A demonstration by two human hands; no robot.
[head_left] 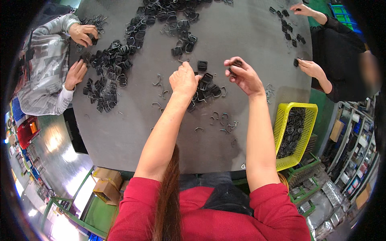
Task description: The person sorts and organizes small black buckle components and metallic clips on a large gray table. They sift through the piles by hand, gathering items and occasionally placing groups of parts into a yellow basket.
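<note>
My left hand (185,80) is closed over the middle of the grey table (132,140), fingertips pinched at a bit of bent metal wire hook (183,60). To its right, my right hand (246,78) is raised with curled fingers around a black plastic buckle (236,64), partly hidden by the fingers. Between and below the hands lies a small heap of black buckles (206,87), with one buckle (202,65) apart just above it. Loose bent wire hooks (224,118) are scattered nearer to me, and more wire hooks (157,80) lie left of my left hand.
A yellow basket (311,120) of black buckles stands at the table's right edge. Large buckle piles (112,60) spread left and far. Co-workers' hands handle pieces at the left (76,74) and right (311,69). Cardboard boxes (107,184) sit below the table's left front.
</note>
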